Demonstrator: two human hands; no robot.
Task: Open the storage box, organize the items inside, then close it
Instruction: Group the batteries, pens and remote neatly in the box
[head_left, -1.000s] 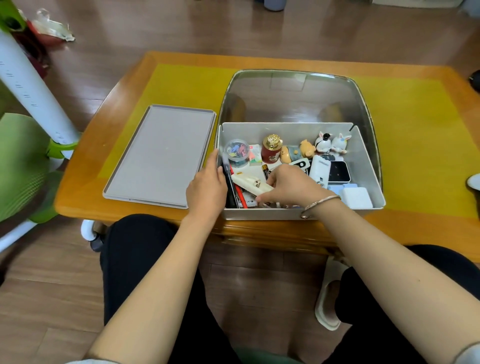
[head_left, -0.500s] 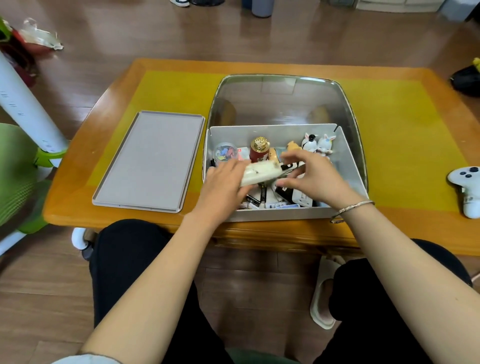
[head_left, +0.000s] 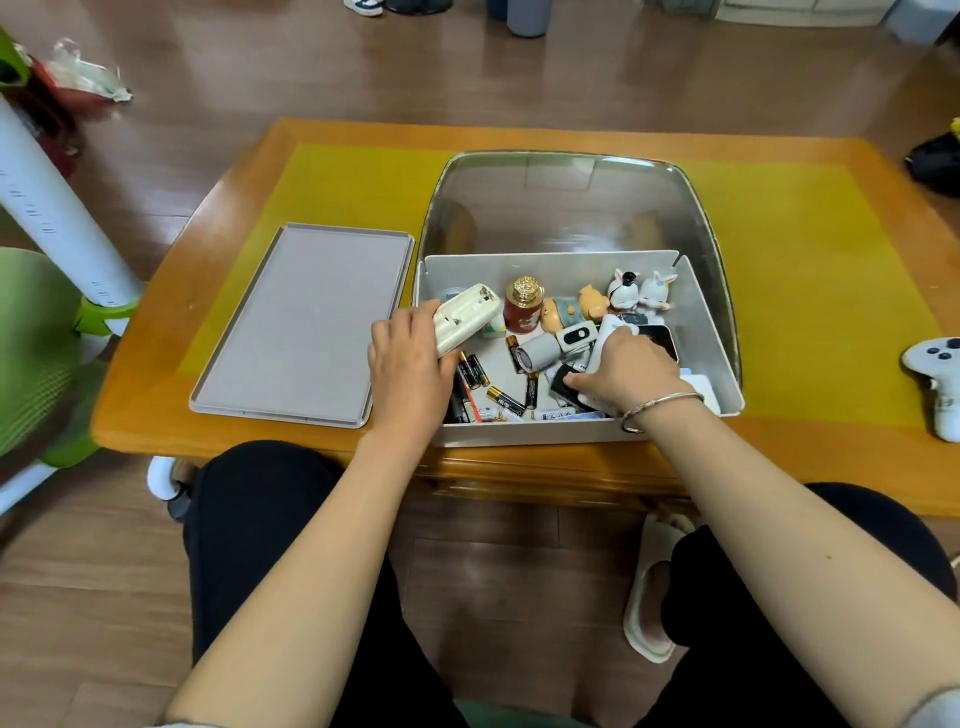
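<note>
The grey storage box (head_left: 524, 435) stands open on the table, with its clear cover (head_left: 571, 208) tipped back behind it. My left hand (head_left: 408, 364) holds a cream battery case (head_left: 465, 316) over the box's left end. My right hand (head_left: 626, 371) is down in the right half, with its fingers curled round a white device (head_left: 608, 332) and touching a black item (head_left: 563, 382). Several loose batteries (head_left: 501, 397) lie on the box floor. A red jar with a gold cap (head_left: 523, 306) and small animal figurines (head_left: 641, 293) stand along the back wall.
A flat grey lid (head_left: 306, 322) lies on the table left of the box. A white game controller (head_left: 937, 374) sits at the table's right edge. A green chair (head_left: 36, 343) stands to the left, and a slipper (head_left: 652, 587) lies on the floor below.
My left hand took the cream case from my right hand and carried it left. My right hand dropped into the right half of the box onto the white device.
</note>
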